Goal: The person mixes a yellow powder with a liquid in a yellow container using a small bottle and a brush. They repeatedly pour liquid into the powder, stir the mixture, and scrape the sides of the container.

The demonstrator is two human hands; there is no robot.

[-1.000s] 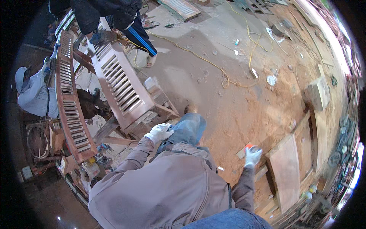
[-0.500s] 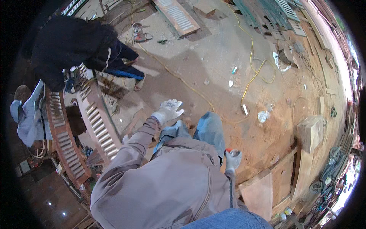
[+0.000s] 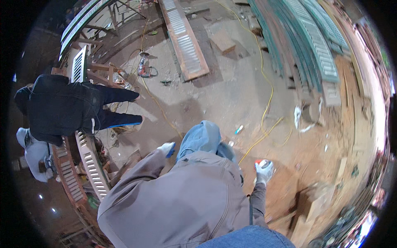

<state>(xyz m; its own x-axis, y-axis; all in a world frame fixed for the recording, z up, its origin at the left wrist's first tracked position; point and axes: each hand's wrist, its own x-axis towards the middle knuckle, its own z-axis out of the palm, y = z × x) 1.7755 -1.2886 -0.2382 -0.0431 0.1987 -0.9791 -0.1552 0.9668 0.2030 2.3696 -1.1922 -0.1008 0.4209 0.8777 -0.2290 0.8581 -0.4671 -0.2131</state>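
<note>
My left hand (image 3: 166,148), in a white glove with blue on it, hangs beside my left leg. Its fingers look loose, and no object shows in them. On the other side, my right hand (image 3: 265,170) is out over the dirt floor in a similar glove. It is closed around a small red-orange object (image 3: 259,162), mostly hidden by the fingers, so its kind is unclear. My jeans (image 3: 202,138) show in front of the grey-brown jacket.
At left, a person in dark clothes (image 3: 66,107) bends over louvered wooden shutters (image 3: 92,165); another person in grey (image 3: 36,155) is beyond. A yellow cord (image 3: 271,97) crosses the floor. A red power tool (image 3: 144,69), a shutter panel (image 3: 184,41) and stacked green slats (image 3: 297,53) lie ahead.
I have moved forward across the floor. My left hand has dropped back from its outstretched, spread position to beside my leg. My right hand, still holding the red-orange object, has swung forward.
</note>
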